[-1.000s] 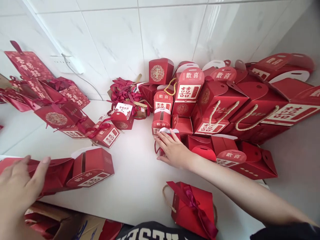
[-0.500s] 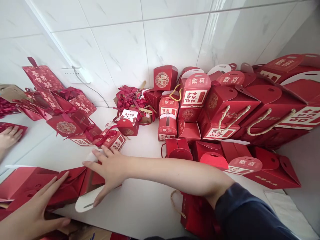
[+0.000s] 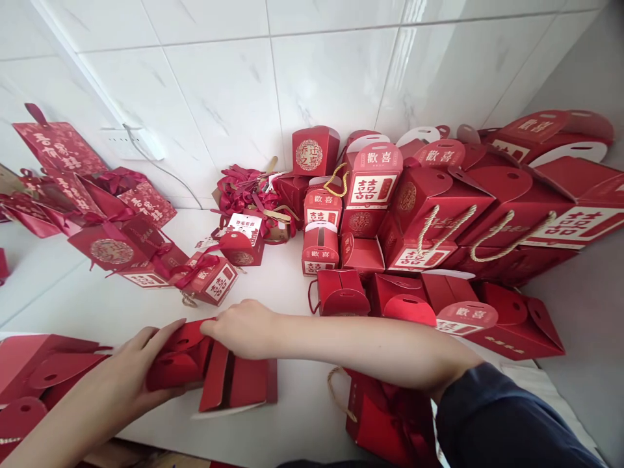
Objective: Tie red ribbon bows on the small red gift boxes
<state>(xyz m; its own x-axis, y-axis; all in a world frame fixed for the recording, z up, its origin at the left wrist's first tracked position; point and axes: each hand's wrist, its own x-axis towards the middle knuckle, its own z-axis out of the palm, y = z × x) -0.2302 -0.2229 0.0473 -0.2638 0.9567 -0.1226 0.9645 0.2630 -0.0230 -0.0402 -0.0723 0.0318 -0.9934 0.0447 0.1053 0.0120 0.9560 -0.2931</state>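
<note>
My left hand (image 3: 139, 367) is wrapped round a small red box (image 3: 181, 357) with rounded flaps, low in the view. My right hand (image 3: 246, 328) has its fingers curled at the upper right edge of that same box, fingertips pressed on its flap. Just beneath my right hand, touching the small box, lies another red box (image 3: 246, 383) with a slit along its top and a pale edge below. The undersides of both boxes are hidden.
Stacked red gift boxes (image 3: 439, 214) fill the right side along the tiled wall. Ribboned boxes (image 3: 117, 240) stand at left, a ribbon heap (image 3: 244, 188) behind. More red boxes (image 3: 43, 364) lie lower left, and one (image 3: 385, 416) at the front edge.
Both hands were spread; now my left hand has taken hold of the small box and my right fingers have closed at its edge. The view has shifted, and another person's hand at left is gone.
</note>
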